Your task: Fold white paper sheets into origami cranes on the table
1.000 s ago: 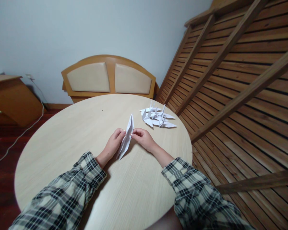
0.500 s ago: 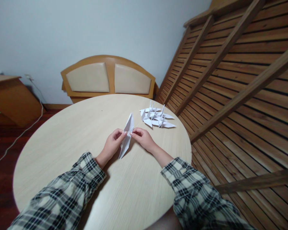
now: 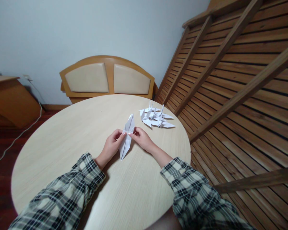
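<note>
Between my two hands is a folded piece of white origami paper, long and diamond-shaped, pointed at its far and near ends. My left hand pinches its middle from the left, thumb on top. From the right, my right hand grips the same middle part, its thumb close to the left one. The fingers beneath the paper are mostly hidden. Several finished white paper cranes stand close together on the table, beyond my right hand.
The round pale wooden table carries all of this. Behind it stands a headboard with cream panels against the wall. A slatted wooden frame leans along the right. At left are a wooden desk and a white cable.
The folded paper has been turned and spread flatter, so more of its face and centre crease shows. Both thumbs have come closer together at its middle. The cranes stay in place.
</note>
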Demonstrator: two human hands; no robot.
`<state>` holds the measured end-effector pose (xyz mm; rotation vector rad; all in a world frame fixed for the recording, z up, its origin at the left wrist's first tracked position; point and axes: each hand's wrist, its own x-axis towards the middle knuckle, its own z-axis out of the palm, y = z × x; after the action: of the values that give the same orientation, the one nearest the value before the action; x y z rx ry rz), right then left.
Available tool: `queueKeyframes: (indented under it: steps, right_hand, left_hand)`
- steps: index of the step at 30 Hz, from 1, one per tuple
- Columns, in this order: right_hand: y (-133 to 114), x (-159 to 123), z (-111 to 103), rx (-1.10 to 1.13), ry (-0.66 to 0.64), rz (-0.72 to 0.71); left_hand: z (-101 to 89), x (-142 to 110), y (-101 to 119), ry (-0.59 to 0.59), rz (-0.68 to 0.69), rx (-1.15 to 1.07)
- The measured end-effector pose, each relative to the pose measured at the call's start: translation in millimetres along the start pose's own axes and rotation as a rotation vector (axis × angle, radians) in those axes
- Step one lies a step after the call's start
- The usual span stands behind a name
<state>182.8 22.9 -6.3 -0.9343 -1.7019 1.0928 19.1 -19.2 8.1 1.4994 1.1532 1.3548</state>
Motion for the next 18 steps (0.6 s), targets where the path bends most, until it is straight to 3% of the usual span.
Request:
queueKeyframes:
  steps: [13,18]
  right_hand:
    - [-5.4,-2.3,-3.3,-0.166,-0.031,-0.040]
    - [-5.2,-1.6,-3.1,-0.125,0.012,-0.047]
  left_hand:
    - [-1.1,-1.8,-3.1,-0.027,0.054,0.205]
    - [-1.0,-1.0,-4.5,-0.019,0.057,0.223]
